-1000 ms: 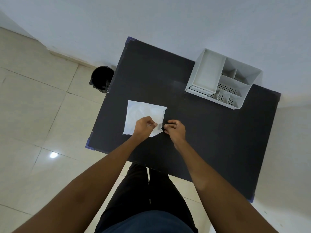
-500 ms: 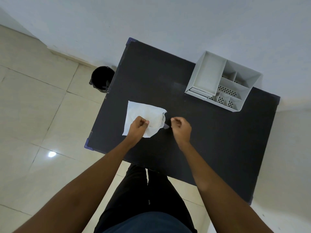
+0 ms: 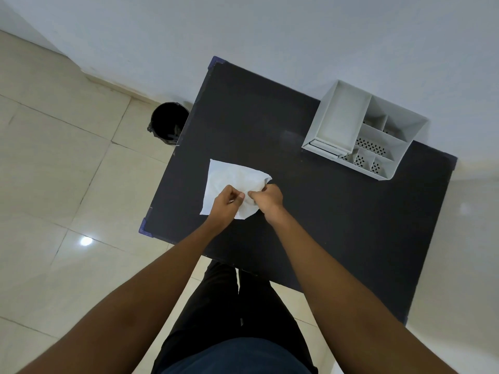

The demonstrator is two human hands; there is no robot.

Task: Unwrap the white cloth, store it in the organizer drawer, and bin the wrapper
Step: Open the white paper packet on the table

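Observation:
A white wrapped cloth (image 3: pixel 229 176) lies flat on the left part of the black table (image 3: pixel 337 220). My left hand (image 3: pixel 228 202) pinches its near edge with closed fingers. My right hand (image 3: pixel 267 198) is right beside it, fingers closed on the packet's near right corner. The two hands almost touch over the packet. I cannot tell the wrapper from the cloth inside. The white organizer (image 3: pixel 364 130) stands at the far right of the table, with a flat drawer at its left base and open compartments on top.
A black bin (image 3: pixel 168 126) stands on the tiled floor by the table's far left edge. The wall runs behind the table. My legs are at the table's near edge.
My right hand, which had pulled away to the right, has come back left onto the packet's right corner. The left hand shifted slightly right. The packet's right edge is now lifted and crumpled.

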